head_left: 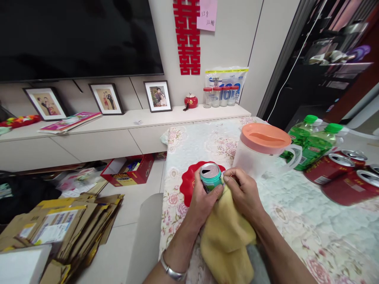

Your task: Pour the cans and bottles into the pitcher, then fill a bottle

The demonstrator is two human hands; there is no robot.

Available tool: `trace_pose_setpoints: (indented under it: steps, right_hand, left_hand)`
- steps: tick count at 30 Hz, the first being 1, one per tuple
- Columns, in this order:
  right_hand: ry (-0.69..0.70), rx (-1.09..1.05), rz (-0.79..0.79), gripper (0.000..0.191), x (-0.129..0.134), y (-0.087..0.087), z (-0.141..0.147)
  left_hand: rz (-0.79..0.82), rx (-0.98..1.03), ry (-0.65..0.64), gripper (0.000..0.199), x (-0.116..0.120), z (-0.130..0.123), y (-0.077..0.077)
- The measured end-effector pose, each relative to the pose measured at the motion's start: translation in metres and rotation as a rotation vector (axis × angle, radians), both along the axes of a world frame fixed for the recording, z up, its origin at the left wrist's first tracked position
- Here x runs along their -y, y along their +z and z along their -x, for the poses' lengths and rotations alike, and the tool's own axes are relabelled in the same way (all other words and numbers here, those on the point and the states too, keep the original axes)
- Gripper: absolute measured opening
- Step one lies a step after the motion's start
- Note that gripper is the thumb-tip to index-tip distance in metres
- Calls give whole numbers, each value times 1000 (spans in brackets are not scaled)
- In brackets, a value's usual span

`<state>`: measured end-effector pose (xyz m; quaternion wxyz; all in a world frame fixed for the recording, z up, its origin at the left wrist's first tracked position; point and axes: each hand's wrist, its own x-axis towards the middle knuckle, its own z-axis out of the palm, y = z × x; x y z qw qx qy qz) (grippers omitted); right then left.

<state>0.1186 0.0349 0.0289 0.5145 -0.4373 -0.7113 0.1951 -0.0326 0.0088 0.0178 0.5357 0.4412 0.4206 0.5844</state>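
A teal drink can (211,183) with an opened top is gripped by my left hand (204,201), slightly tilted above a red scalloped plate (186,185). My right hand (241,187) pinches a yellow cloth (227,236) and presses its upper end against the can's right side near the rim. The rest of the cloth hangs down between my forearms. Both hands are closed. The can's lower part is hidden by my left fingers.
A clear pitcher (251,157) with an orange lid stands just beyond my right hand. Green bottles (319,144) and several red cans (330,167) are at the right of the flowered tablecloth (201,138). Flattened cardboard (74,221) lies left; a white cabinet (118,126) runs behind.
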Motion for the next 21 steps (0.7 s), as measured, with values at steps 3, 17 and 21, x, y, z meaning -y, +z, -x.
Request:
trace_pose_setpoints:
  steps: [3, 17, 21]
  right_hand:
    - [19, -21, -42, 13, 3, 4, 2]
    - [128, 48, -26, 10, -4, 2, -7]
    - [149, 105, 41, 9, -6, -1, -8]
  left_hand:
    - [26, -1, -6, 56, 2, 1, 1]
    - [-54, 110, 24, 71, -7, -1, -6]
    - [-49, 109, 56, 68, -8, 0, -7]
